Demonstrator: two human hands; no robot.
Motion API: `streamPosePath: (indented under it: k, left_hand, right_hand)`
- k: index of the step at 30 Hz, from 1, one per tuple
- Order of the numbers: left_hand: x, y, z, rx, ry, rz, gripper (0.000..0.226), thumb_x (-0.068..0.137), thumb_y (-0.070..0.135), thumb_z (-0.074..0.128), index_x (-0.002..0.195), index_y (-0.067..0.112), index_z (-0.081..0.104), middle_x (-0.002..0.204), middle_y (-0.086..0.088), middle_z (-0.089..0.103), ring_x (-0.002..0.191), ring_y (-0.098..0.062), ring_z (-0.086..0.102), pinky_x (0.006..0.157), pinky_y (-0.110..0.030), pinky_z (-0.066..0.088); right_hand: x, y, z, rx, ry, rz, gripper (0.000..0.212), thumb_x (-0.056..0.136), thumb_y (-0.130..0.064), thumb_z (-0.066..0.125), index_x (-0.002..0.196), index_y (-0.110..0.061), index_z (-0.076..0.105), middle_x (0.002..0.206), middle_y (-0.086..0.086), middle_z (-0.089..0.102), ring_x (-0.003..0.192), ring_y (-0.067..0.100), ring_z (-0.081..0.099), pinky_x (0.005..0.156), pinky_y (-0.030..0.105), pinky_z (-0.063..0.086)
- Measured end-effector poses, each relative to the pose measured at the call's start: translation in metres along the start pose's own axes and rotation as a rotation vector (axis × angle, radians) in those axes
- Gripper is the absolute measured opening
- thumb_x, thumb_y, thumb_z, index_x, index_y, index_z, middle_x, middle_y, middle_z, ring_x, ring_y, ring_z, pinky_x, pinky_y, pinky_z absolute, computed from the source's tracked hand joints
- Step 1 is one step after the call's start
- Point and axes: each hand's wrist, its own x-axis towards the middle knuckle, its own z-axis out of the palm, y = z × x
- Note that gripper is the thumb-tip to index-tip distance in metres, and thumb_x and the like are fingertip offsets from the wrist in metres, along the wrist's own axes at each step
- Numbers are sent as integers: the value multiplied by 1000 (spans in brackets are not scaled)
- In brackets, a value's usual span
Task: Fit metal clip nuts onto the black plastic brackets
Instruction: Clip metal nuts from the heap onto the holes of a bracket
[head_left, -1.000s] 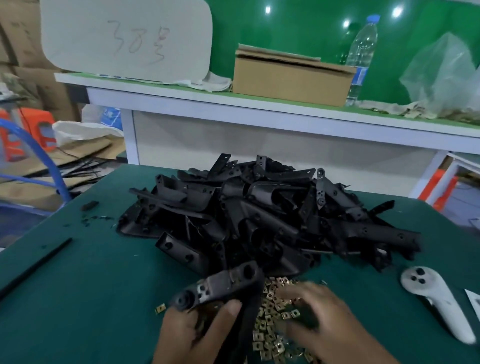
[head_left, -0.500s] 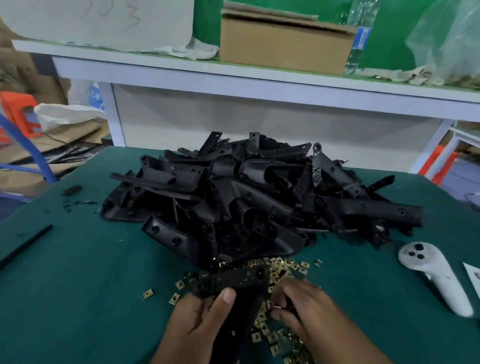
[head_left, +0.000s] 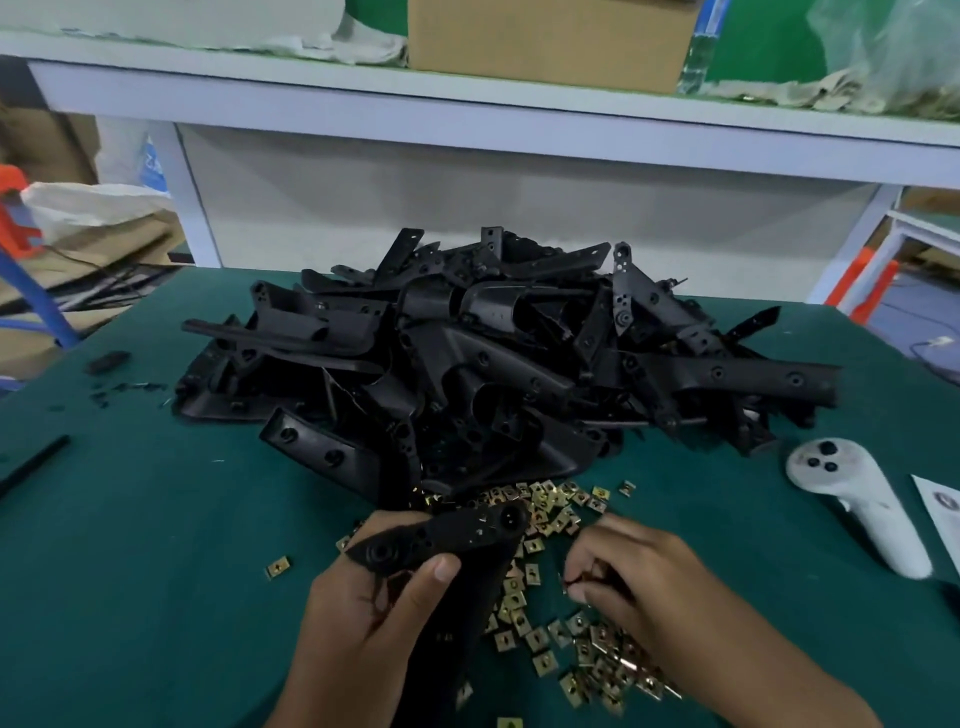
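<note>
My left hand (head_left: 363, 613) grips a black plastic bracket (head_left: 457, 540) near the table's front edge, thumb pressed on its upper face. My right hand (head_left: 639, 582) is just to the right of it, fingertips pinched together over the scattered brass-coloured clip nuts (head_left: 550, 509); a small clip nut seems held between the fingers, partly hidden. More clip nuts (head_left: 597, 654) lie under and in front of that hand. A big heap of black brackets (head_left: 498, 353) fills the middle of the green table (head_left: 130, 571).
A white hand controller (head_left: 862, 499) lies at the right, with a paper sheet (head_left: 940, 504) beside it. A thin black strip (head_left: 31, 467) and small black scraps (head_left: 106, 361) sit at the left. Behind stands a white bench (head_left: 467, 114) with a cardboard box (head_left: 550, 36).
The camera has tilted downward. My left hand has turned the bracket so its clip end faces away. My right hand has drawn back from the nut pile with fingers pinched.
</note>
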Motion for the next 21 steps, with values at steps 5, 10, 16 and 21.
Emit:
streamPosePath:
  k: [5,10,16,21]
  left_hand:
    - [-1,-2,-1,62,-5,8,20,76,53,64,92,42,68,74,13,68,65,1,63,60,-11,46]
    - [-2,-2,-3,75,-43,29,21,78,54,63,95,43,68,80,13,68,71,-4,65,63,-14,47]
    - [-3,1,0,153,-83,102,18,80,56,64,97,51,66,81,22,68,73,3,65,62,-4,44]
    - [-5,3,1,175,-117,100,38,81,79,55,100,47,65,84,19,69,71,-2,67,59,-8,46]
  right_hand:
    - [-2,-2,0,94,55,30,17,86,-35,76,84,-40,60,104,-20,55,98,6,59,78,19,49]
    - [1,-15,-12,462,146,178,13,77,-49,72,85,-39,72,86,-18,71,82,1,66,69,16,50]
    - [3,-21,-16,1245,148,378,16,74,-33,77,85,-21,77,84,2,73,69,10,61,59,21,51]
    - [7,-25,-8,1575,90,469,27,75,-20,76,102,-14,79,95,6,75,68,10,68,54,20,53]
